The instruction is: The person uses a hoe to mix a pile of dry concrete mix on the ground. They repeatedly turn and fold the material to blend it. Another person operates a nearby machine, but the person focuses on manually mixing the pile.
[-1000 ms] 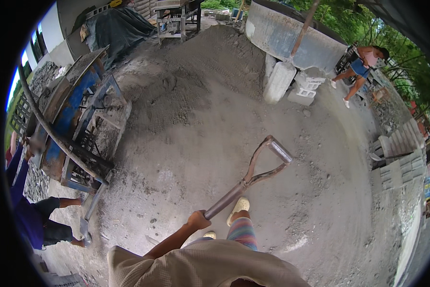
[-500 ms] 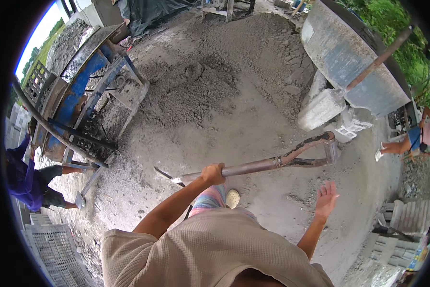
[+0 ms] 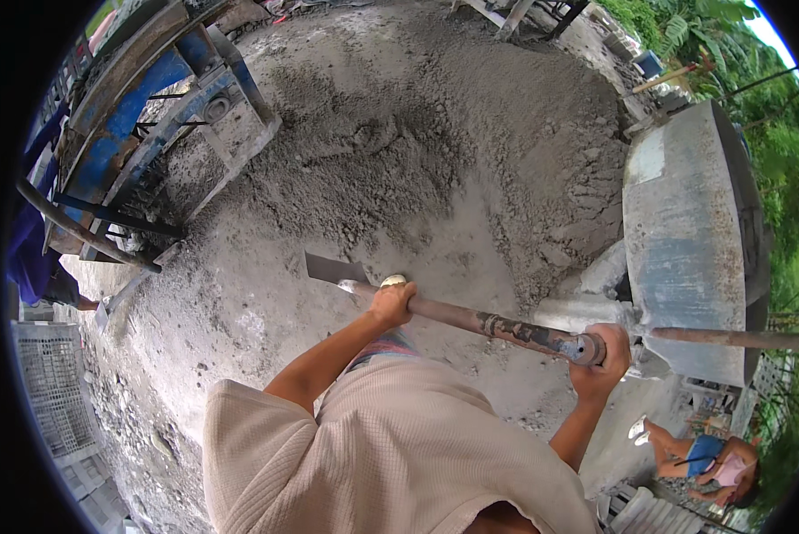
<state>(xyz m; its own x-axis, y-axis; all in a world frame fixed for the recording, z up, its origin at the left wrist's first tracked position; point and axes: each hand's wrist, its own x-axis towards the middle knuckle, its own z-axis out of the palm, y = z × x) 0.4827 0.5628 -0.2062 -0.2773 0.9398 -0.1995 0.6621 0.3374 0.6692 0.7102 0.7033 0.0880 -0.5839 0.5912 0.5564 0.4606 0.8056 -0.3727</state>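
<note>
A shovel [image 3: 453, 317] lies crosswise in front of me, its flat metal blade [image 3: 333, 269] to the left and its handle end to the right. My left hand [image 3: 391, 305] is wrapped round the shaft close to the blade. My right hand [image 3: 602, 360] is closed round the grip at the handle's end; part of the grip is hidden by the fingers. Beyond the blade spreads a heap of damp grey sand-like mix [image 3: 373, 169], with the blade apart from it. One of my light shoes [image 3: 393, 280] shows just past the left hand.
A blue metal machine frame [image 3: 141, 133] stands at the left, a person in purple [image 3: 33, 240] behind it. At the right is a large round metal drum [image 3: 684, 240] with a pole [image 3: 738, 338] beside it. Another person [image 3: 706, 458] is at the lower right, near stacked blocks [image 3: 644, 512].
My right hand, open and off the shovel before, now grips its handle end. The shovel has turned, its blade now in plain sight. My view has swung to the left and forward.
</note>
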